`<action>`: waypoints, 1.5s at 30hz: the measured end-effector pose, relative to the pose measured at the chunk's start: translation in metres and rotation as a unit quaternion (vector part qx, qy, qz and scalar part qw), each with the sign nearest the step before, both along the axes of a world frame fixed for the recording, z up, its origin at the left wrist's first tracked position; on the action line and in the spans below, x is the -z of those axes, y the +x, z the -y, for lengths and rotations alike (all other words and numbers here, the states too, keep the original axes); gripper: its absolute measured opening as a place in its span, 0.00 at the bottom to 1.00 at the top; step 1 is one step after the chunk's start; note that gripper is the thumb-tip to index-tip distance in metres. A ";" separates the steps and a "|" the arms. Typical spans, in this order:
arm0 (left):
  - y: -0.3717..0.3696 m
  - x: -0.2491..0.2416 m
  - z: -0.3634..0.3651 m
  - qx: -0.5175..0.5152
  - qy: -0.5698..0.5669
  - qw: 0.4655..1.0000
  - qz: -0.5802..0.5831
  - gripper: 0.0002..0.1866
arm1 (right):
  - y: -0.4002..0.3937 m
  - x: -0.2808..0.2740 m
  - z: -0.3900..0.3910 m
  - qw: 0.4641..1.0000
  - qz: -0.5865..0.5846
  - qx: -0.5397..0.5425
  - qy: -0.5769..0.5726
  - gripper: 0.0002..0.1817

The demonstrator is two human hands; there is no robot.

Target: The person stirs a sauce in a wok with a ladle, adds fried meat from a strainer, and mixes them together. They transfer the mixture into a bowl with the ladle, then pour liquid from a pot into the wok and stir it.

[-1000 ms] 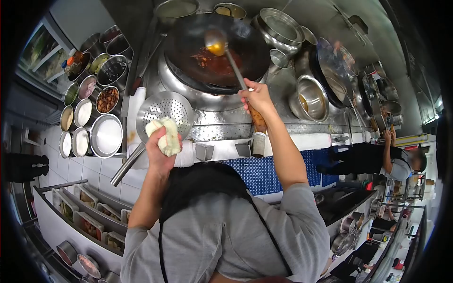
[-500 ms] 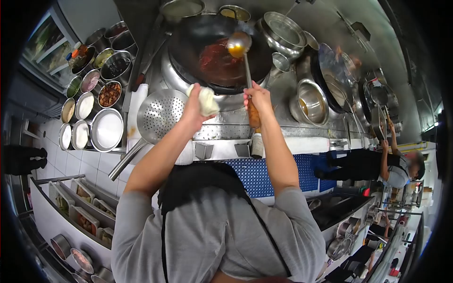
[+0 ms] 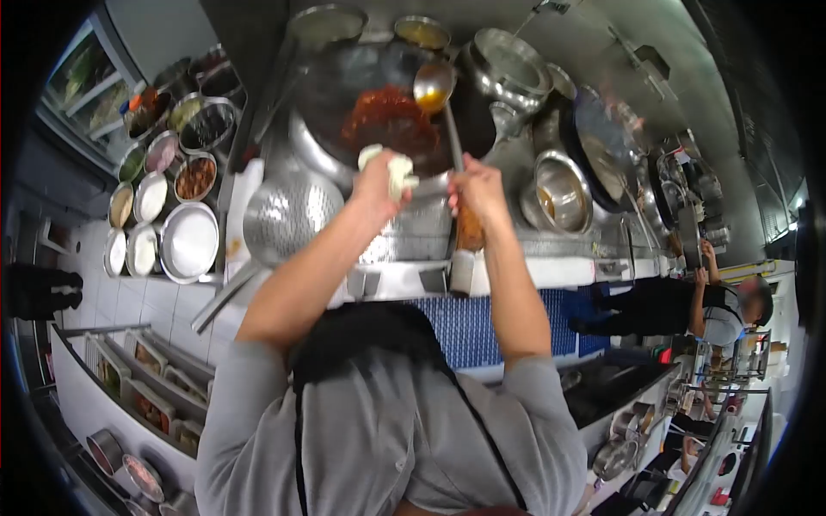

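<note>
My left hand (image 3: 375, 187) is closed around a folded white cloth (image 3: 398, 176) at the near rim of a black wok (image 3: 331, 90). In my right hand (image 3: 478, 189) is a long metal ladle (image 3: 430, 81), gripped near the top of its wooden handle. The ladle's bowl is over the right side of the wok and carries orange-yellow liquid. Glossy red sauce (image 3: 375, 112) lies in the wok. Whether the cloth grips the rim itself is hidden by my fingers.
A perforated strainer (image 3: 291, 215) rests left of the wok. Steel bowls (image 3: 557, 193) and another wok (image 3: 595, 155) are to the right. Several ingredient tins (image 3: 196, 176) stand at far left. A co-worker (image 3: 718, 310) is at the stove further right.
My left hand has moved right and up with the cloth, closer to the wok's near rim. The red sauce has shifted and looks brighter. The ladle stays over the wok.
</note>
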State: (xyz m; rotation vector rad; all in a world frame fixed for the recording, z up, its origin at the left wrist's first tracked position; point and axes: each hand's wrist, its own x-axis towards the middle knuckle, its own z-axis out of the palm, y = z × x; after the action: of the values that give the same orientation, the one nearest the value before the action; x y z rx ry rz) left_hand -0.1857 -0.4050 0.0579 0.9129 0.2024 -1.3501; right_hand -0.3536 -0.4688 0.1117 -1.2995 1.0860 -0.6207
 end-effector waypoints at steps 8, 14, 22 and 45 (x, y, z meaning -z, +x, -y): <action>0.015 0.027 0.004 0.024 0.006 0.999 0.044 0.06 | -0.023 -0.023 -0.065 0.996 0.020 -0.024 0.089 0.21; 0.015 0.021 0.008 0.009 0.028 0.998 0.052 0.05 | 0.010 0.011 0.015 0.988 0.090 -0.025 0.120 0.32; 0.028 0.050 0.014 0.026 -0.002 0.998 0.053 0.09 | -0.004 0.002 -0.062 0.990 0.057 -0.006 0.126 0.28; -0.028 0.079 -0.167 0.636 -0.139 0.756 -0.072 0.29 | -0.094 0.087 -0.142 0.980 0.053 0.139 0.134 0.26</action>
State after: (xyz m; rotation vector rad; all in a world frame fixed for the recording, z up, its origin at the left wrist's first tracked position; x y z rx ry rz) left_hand -0.2139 -0.2382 -0.0211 0.6404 -0.6340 -2.6238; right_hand -0.4472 -0.3268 0.0246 -0.8803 1.2272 -0.7163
